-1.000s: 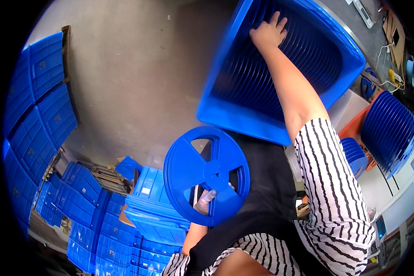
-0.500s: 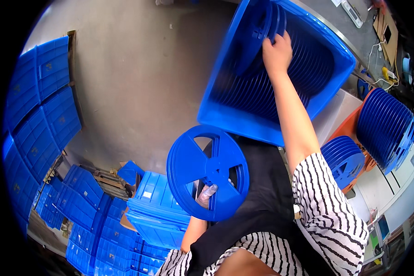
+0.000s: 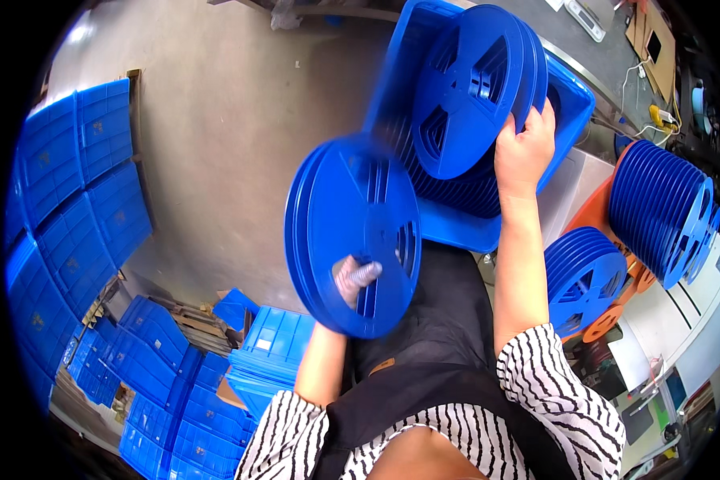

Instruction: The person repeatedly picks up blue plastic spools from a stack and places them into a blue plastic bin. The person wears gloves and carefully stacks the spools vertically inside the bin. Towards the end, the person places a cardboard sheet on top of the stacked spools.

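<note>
My left hand (image 3: 352, 280) grips a small stack of blue plastic reels (image 3: 328, 216) in front of my apron; its fingers come through an opening in the reels, and something clear wraps them. On the far side stands a deep blue bin (image 3: 456, 222) with many reels packed in a row. My right hand (image 3: 526, 150) is closed on the rim of blue reels (image 3: 464, 96) that stick up out of the bin, tilted toward me. Their lower edge is still over the bin's row. How many reels the right hand holds I cannot tell.
At right, more blue reels (image 3: 656, 216) and a shorter stack (image 3: 588, 272) stand by orange reels (image 3: 604, 324). A grey worktop (image 3: 564, 24) with cables lies beyond the bin. Blue crates (image 3: 80, 192) line the left; stacked blue lids (image 3: 272, 344) stand nearer me.
My right hand has drawn reels up and toward me out of the bin's row. My left hand has raised its reels toward the bin and turned them more edge-on.
</note>
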Action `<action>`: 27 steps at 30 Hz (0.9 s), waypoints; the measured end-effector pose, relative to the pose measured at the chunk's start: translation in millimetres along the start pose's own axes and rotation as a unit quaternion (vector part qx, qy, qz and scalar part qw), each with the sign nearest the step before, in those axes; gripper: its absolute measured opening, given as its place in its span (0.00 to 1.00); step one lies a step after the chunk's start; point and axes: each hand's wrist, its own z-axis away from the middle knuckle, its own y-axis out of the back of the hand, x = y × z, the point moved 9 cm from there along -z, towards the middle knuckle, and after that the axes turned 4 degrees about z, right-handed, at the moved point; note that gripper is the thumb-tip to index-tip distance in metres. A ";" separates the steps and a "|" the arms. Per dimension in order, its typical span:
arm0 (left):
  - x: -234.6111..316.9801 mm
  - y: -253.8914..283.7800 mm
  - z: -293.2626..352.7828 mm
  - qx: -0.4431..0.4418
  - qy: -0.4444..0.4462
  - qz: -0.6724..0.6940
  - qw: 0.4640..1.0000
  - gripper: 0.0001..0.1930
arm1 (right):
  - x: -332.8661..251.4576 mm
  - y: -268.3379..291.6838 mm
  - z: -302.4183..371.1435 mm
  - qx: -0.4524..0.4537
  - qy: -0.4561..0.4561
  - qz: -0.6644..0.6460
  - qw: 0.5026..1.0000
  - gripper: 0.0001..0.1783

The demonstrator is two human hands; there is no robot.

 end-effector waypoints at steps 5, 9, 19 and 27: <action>70.7 -5.5 -67.8 -0.008 -0.103 -0.177 0.979 0.42 | 15.7 15.1 6.8 0.013 -0.010 -0.020 1.000 0.09; 133.4 -44.9 -110.7 0.020 -0.183 -0.163 0.969 0.28 | 38.5 25.3 20.4 -0.007 -0.028 -0.050 0.998 0.11; 156.8 -114.3 -205.9 -0.133 0.004 -0.198 0.971 0.40 | 81.8 70.3 64.4 -0.038 -0.067 -0.066 0.995 0.13; 131.3 -97.1 -275.1 -0.145 0.096 -0.099 0.980 0.35 | 98.5 111.7 105.8 -0.064 -0.134 -0.068 0.987 0.15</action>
